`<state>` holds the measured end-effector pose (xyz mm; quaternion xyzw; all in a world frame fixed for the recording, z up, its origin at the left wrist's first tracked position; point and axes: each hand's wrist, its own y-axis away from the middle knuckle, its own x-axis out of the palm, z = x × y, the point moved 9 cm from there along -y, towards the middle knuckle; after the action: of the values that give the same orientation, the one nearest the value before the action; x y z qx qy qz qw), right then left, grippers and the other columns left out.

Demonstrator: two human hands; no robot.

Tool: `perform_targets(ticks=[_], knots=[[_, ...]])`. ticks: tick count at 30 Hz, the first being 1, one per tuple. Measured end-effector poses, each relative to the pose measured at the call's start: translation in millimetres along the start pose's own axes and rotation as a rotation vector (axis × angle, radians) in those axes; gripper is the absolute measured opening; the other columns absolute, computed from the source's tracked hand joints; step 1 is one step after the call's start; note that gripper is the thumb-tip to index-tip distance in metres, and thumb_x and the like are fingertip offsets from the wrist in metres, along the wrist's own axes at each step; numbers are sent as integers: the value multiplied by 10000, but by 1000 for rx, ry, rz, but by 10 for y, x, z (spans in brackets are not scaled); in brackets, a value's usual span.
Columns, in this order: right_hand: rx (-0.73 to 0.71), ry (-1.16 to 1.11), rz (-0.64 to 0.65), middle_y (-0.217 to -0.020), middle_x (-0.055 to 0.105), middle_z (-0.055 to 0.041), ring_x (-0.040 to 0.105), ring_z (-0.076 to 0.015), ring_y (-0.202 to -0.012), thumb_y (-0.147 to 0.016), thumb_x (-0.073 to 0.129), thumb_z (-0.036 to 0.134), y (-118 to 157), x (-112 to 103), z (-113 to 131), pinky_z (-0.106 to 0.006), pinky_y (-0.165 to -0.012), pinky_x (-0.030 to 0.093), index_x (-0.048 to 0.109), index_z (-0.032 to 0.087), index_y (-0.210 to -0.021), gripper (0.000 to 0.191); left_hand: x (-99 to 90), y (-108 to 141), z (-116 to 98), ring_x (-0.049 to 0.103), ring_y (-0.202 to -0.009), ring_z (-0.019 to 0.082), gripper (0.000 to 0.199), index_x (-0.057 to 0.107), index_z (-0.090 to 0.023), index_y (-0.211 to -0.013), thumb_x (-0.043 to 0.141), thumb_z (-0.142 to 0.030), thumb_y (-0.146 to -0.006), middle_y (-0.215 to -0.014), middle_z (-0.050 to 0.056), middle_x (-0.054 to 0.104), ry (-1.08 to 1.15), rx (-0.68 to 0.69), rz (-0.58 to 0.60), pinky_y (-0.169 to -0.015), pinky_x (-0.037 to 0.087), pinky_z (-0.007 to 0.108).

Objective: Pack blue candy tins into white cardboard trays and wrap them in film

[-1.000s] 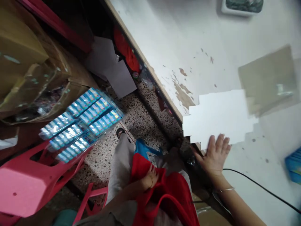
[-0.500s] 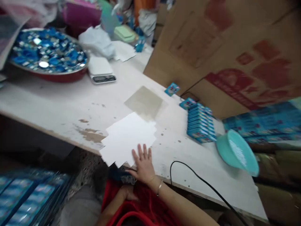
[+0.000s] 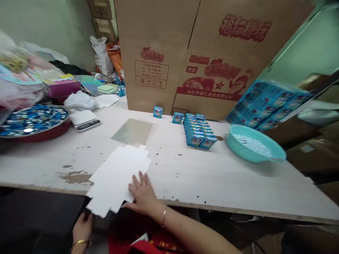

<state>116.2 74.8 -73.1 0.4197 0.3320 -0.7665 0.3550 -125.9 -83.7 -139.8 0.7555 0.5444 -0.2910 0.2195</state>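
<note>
A white paper sheet [image 3: 119,173] with stepped edges lies at the front of the table, its lower left end jutting past the table's edge. My right hand [image 3: 143,194] rests palm down on its right side, fingers spread and flat. Below the sheet's lower left corner is my left hand [image 3: 83,229], thumb and finger slightly apart. The fingertips come close to the corner; whether they touch it is not clear. Just behind the paper, a greyish translucent square [image 3: 134,131] lies flat on the tabletop.
Behind the table [image 3: 238,183] stands a large cardboard box [image 3: 156,31]. Small blue packets [image 3: 197,130] are lined up before it. On the right is a turquoise basin [image 3: 251,155] of white pieces. At left are a white scale [image 3: 84,118] and a red-rimmed tray [image 3: 50,132] of blue packets.
My view has swung up and to the right. My left hand has moved from my lap up to the sheet's lower left corner. My right hand still lies flat on the paper.
</note>
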Motion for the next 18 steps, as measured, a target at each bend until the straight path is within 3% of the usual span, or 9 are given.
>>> perform_targets(ticks=[2,5,7,9,11,13,16,18], knots=[[-30,-30,31,-1471,420,-153,206,-396,-1424,-809,552,678,266,-121,-190,-620,-1145,147,570,172,-1299,704,-266,129,-92,636,-711,289,212,615,-203,-727,608,-411,-686,-694,61,656,86,64,-22,-721,534,451],[-108,-104,87,-1456,450,-121,276,-335,-1415,-817,603,612,730,-327,-632,-584,-1158,147,572,216,-1307,632,-478,565,-796,631,-856,249,329,669,-192,-887,589,-472,-734,-883,85,684,200,481,12,-904,496,417],[-110,-182,87,-1464,443,-85,291,-304,-1414,-815,625,585,996,-455,-956,-564,-1157,182,554,259,-1327,611,-293,955,-1290,623,-950,264,315,695,-214,-900,692,-456,-698,-932,92,689,236,671,231,-1008,440,430],[-91,-231,77,-1479,420,-55,284,-279,-1419,-831,620,558,1187,-533,-1176,-534,-1162,203,527,285,-1349,592,56,1352,-1646,589,-1107,312,399,713,-232,-903,843,-368,-551,-1055,112,691,299,720,577,-1113,332,476],[-73,-257,56,-1491,397,-42,266,-262,-1428,-854,599,535,1292,-564,-1268,-515,-1170,200,505,285,-1366,577,370,1670,-1822,505,-1261,341,449,715,-230,-868,899,-247,-459,-1155,130,671,400,631,882,-1169,217,501],[-62,-272,28,-1495,384,-42,253,-253,-1433,-869,581,525,1328,-562,-1280,-509,-1176,187,496,276,-1373,568,590,1818,-1822,450,-1326,329,327,699,-209,-800,868,-173,-522,-1139,157,675,512,421,1051,-1181,186,486],[-61,-280,-3,-1495,382,-41,255,-243,-1432,-881,559,532,1330,-542,-1263,-499,-1181,185,496,268,-1372,562,757,1852,-1634,445,-1334,307,137,676,-185,-768,769,-150,-674,-1064,199,687,616,98,1122,-1153,274,463],[-73,-283,-16,-1495,383,-42,257,-239,-1432,-887,549,535,1329,-542,-1262,-489,-1182,191,497,262,-1373,560,772,1864,-1574,406,-1358,317,154,682,-185,-808,772,-184,-683,-1101,203,677,580,122,1152,-1135,299,490]])
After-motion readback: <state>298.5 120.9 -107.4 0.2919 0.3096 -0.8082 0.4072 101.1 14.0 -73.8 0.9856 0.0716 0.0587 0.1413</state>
